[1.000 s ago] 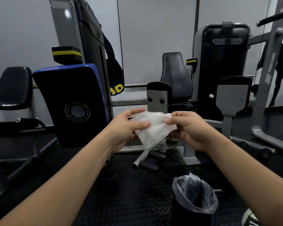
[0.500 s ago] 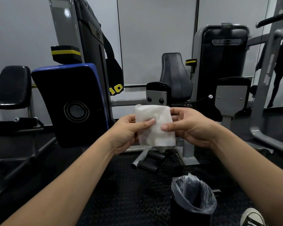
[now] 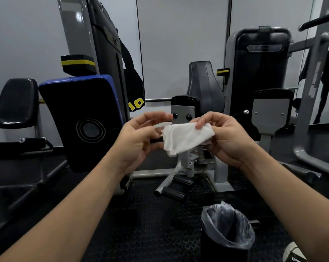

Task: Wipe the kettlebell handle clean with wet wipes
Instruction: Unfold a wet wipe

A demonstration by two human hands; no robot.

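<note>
I looked first for the biggest things. Grey gym machines (image 3: pixel 258 76) filled the room in front of me, and a blue-edged black pad (image 3: pixel 80 120) stood to the left. On the rubber floor, low and to the right, stood a black bin (image 3: pixel 226 235) lined with a plastic bag, with its mouth open upward.

The kettlebell was not in view, so I could not tell which way its handle lay from my hands.

The wet wipe (image 3: pixel 186 138) was at chest height, between both hands. It was crumpled, and its long axis ran roughly left to right. The right hand (image 3: pixel 228 137) held its right end, pinched between thumb and fingers. The left hand (image 3: pixel 139 137) was just beside the left edge of the wipe, with fingers loosely curved and parted. I could not tell whether it touched the wipe.

The bin lay below and somewhat right of the wipe, so the right hand was nearer to it. In my judgement, if the wipe was to be dropped, the right hand should carry it down to that side.
</note>
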